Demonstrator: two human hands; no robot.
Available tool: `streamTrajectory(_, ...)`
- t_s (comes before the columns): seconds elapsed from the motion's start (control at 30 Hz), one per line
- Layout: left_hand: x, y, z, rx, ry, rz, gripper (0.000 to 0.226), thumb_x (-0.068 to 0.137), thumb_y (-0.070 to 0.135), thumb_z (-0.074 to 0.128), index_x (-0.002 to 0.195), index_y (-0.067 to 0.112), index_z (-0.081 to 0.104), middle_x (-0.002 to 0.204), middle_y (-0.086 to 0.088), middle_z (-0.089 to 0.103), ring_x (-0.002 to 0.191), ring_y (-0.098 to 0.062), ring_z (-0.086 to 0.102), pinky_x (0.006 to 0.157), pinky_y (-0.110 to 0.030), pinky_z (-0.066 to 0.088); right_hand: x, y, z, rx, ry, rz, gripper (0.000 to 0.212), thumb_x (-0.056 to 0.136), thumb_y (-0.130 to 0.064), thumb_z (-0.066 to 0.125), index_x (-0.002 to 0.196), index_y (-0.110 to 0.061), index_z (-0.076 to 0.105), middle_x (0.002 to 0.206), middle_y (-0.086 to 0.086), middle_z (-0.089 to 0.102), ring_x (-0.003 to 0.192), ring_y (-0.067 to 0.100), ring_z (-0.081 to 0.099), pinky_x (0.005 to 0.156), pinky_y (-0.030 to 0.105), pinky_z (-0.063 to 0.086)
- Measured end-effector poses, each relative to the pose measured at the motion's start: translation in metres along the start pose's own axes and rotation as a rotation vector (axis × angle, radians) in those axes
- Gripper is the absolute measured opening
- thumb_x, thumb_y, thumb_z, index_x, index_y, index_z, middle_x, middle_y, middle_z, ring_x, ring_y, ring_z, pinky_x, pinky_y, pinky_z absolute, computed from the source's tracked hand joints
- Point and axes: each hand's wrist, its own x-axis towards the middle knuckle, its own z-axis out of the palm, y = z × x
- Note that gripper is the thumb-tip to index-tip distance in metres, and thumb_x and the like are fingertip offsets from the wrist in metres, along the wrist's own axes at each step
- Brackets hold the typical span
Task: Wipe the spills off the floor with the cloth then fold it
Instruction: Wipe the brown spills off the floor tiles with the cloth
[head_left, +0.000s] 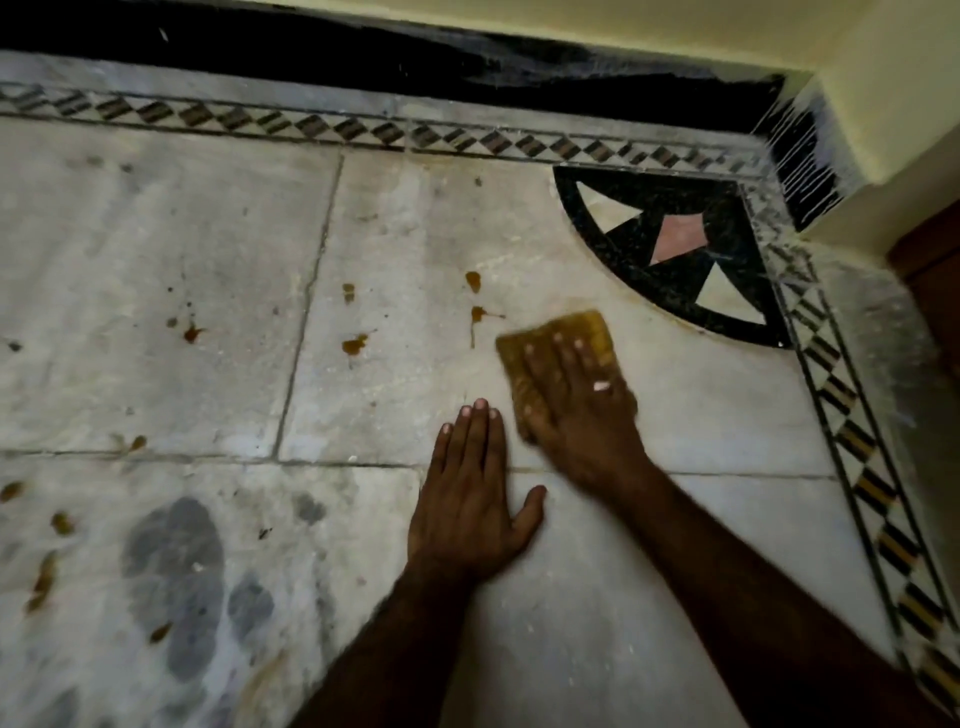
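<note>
Fingers (558, 343) spread flat, right hand (576, 400) pressing yellow cloth (587, 327); left hand (467, 499) flat on marble floor (156, 260), brown spills (356, 344) left.

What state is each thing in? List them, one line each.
cloth: yellow, pressed flat on the floor under the right hand, not yet folded.
right hand: palm down on the cloth, fingers spread, motion-blurred.
left hand: flat on bare floor, holding nothing.
brown spills: wet spots, unwiped, left of the cloth.
floor: marble tiles, stained, dark damp patches at lower left.
</note>
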Motion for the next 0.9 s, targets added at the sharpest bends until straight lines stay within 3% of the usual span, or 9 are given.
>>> streamTrajectory(0.07,-0.001,0.001,-0.003,-0.028,0.020,-0.005,0.087,0.091,0.055,0.047,0.154,0.001,0.024,0.162,-0.018,0.022,0.152,-0.029,0.016,0.122,-0.047,0.021,-0.023,0.019,-0.003,0.017,-0.021,-0.022,0.063,0.099,-0.049,0.030,0.159,-0.026,0.028,0.165,0.009,0.028,0.151,0.032,0.027,0.119,0.051,0.028)
streamTrajectory(0.17,-0.001,0.001,0.000,-0.034,0.046,-0.001,0.087,0.088,0.053,0.051,0.153,0.001,0.026,0.162,-0.017,0.024,0.152,-0.029,0.019,0.121,-0.046,0.022,0.020,0.041,0.001,-0.001,-0.023,0.236,0.073,0.093,-0.058,0.016,0.161,-0.032,0.014,0.169,0.008,0.017,0.154,0.032,0.017,0.123,0.053,0.019)
streamTrajectory(0.23,-0.002,0.001,0.003,-0.050,0.074,0.003,0.087,0.086,0.053,0.054,0.151,0.000,0.031,0.160,-0.017,0.028,0.150,-0.029,0.024,0.119,-0.046,0.027,0.046,0.018,0.004,-0.044,-0.079,0.290,0.077,0.092,-0.058,0.012,0.162,-0.027,0.009,0.168,0.012,0.015,0.154,0.036,0.015,0.122,0.054,0.011)
streamTrajectory(0.37,-0.004,-0.012,-0.004,-0.046,0.168,-0.005,0.083,0.082,0.055,0.060,0.143,0.000,0.047,0.153,-0.016,0.041,0.142,-0.030,0.041,0.108,-0.046,0.041,-0.004,-0.016,0.005,-0.070,-0.026,-0.073,0.058,0.105,-0.042,0.025,0.156,-0.017,0.034,0.160,0.017,0.035,0.148,0.041,0.030,0.114,0.055,0.031)
streamTrajectory(0.47,-0.002,-0.022,-0.010,0.002,0.220,-0.085,0.086,0.079,0.057,0.062,0.140,-0.002,0.050,0.150,-0.018,0.045,0.138,-0.032,0.046,0.108,-0.045,0.037,-0.006,0.006,-0.004,0.026,0.036,0.092,0.062,0.103,-0.051,0.019,0.154,-0.022,0.040,0.158,0.012,0.040,0.144,0.031,0.035,0.112,0.047,0.029)
streamTrajectory(0.6,-0.001,-0.023,-0.008,0.004,0.228,-0.124,0.089,0.075,0.056,0.063,0.141,-0.003,0.049,0.150,-0.019,0.045,0.140,-0.033,0.043,0.109,-0.045,0.035,0.087,-0.012,0.004,0.028,-0.098,0.267,0.077,0.092,-0.062,-0.017,0.161,-0.028,-0.004,0.170,0.010,0.008,0.155,0.033,0.009,0.122,0.053,0.012)
streamTrajectory(0.73,0.000,-0.027,-0.004,0.006,0.250,-0.140,0.090,0.071,0.055,0.063,0.139,-0.003,0.051,0.149,-0.020,0.047,0.138,-0.033,0.045,0.108,-0.045,0.034,0.125,-0.064,-0.004,0.099,-0.123,0.195,0.067,0.103,-0.055,0.019,0.159,-0.035,-0.011,0.170,0.005,-0.007,0.156,0.031,-0.002,0.123,0.051,0.002)
streamTrajectory(0.83,0.002,-0.027,0.000,0.013,0.237,-0.175,0.086,0.070,0.053,0.060,0.134,-0.004,0.056,0.148,-0.019,0.047,0.136,-0.033,0.047,0.107,-0.046,0.035,0.073,-0.066,-0.003,0.049,-0.006,-0.086,0.064,0.101,-0.054,0.022,0.161,-0.032,0.012,0.167,0.007,0.010,0.154,0.034,0.019,0.123,0.050,0.015)
streamTrajectory(0.9,0.005,-0.027,0.001,0.019,0.241,-0.173,0.088,0.066,0.054,0.063,0.132,-0.004,0.058,0.147,-0.019,0.047,0.137,-0.032,0.044,0.106,-0.047,0.035,0.053,-0.038,-0.002,0.051,-0.017,-0.091,0.065,0.099,-0.054,0.030,0.159,-0.034,0.021,0.166,0.001,0.013,0.153,0.029,0.022,0.122,0.042,0.018)
